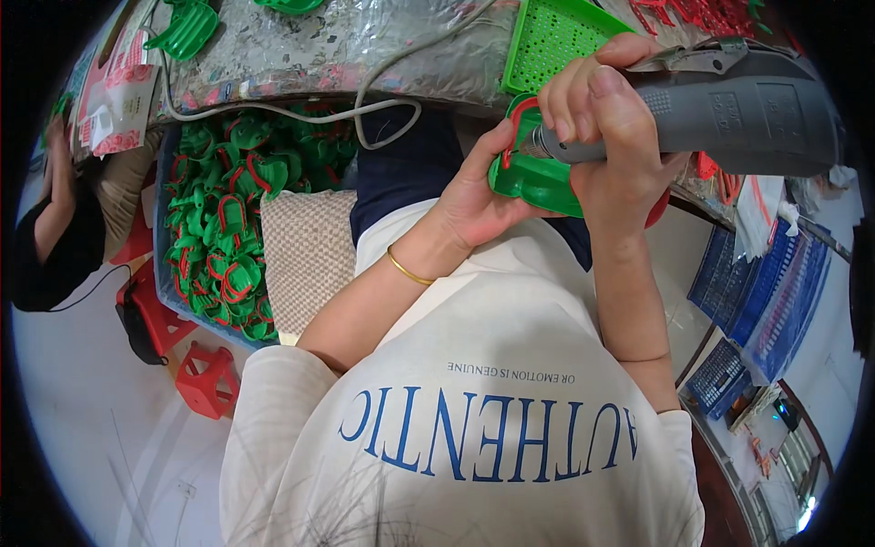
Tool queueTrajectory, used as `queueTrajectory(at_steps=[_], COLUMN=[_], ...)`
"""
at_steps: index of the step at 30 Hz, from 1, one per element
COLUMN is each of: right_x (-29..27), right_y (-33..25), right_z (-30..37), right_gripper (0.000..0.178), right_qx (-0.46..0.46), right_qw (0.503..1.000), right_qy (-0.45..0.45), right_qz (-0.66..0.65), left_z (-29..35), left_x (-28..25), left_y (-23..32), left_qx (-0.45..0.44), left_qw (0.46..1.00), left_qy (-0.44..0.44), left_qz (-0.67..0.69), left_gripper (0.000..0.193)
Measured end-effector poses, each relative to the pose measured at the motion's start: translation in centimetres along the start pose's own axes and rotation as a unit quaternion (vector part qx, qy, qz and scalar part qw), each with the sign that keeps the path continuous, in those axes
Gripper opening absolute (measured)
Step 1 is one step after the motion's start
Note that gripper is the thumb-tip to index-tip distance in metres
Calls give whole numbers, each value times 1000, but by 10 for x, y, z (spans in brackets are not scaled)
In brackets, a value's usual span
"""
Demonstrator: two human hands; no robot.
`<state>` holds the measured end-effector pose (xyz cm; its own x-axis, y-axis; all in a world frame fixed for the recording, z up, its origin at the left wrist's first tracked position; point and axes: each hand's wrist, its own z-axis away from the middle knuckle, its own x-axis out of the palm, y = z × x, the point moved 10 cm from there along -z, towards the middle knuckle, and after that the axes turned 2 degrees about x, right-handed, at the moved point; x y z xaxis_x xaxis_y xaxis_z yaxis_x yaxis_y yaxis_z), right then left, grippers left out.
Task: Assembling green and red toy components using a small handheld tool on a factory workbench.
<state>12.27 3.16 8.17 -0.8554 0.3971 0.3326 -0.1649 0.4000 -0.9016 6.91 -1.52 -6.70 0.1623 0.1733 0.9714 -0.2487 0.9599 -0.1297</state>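
My right hand (615,123) is wrapped round a grey electric screwdriver (743,109), which lies almost level with its metal nose pointing left. In front of that nose is a green plastic part (540,182) with a curved red strip (516,117) along its edge. My left hand (469,196) grips this part from the left and below, thumb near the red strip. Whether the bit touches the part, I cannot tell; the nose and fingers hide that spot. A gold bangle (408,266) circles my left wrist.
Left of my lap stands a blue bin (169,273) full of green parts with red strips. A green perforated tray (556,46) and a grey cable (365,100) lie on the plastic-covered bench (283,64). Red stools (208,378) and another person's arm (59,182) are at far left.
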Motion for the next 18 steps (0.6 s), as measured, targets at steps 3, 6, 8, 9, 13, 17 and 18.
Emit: queueTrajectory(at_steps=[3, 6, 8, 9, 13, 17, 18], right_x=[-1, 8, 9, 9, 11, 4, 16], right_y=[-1, -8, -7, -7, -1, 6, -1], right_z=[0, -2, -2, -1, -2, -4, -10], right_gripper=[16, 17, 18, 18, 20, 22, 22], right_qx=[-12, -34, -38, -30, -31, 17, 21], right_qw=[1000, 999, 998, 999, 992, 992, 977], right_qy=[-13, -39, -47, -31, -117, -116, -186], right_qz=[13, 9, 7, 27, -30, -45, -103], left_z=[-2, 0, -1, -1, 0, 2, 6], left_x=[0, 1, 1, 2, -1, 10, 16], left_y=[-1, 6, 8, 10, 11, 17, 25], left_qx=[-1, 17, 19, 19, 13, 26, 50], left_qw=[1000, 999, 998, 998, 998, 998, 992], left_qy=[11, 18, 17, 24, 16, 2, 5], left_qz=[-12, -47, -56, -49, -53, -53, -114], left_gripper=[59, 56, 55, 52, 48, 43, 45])
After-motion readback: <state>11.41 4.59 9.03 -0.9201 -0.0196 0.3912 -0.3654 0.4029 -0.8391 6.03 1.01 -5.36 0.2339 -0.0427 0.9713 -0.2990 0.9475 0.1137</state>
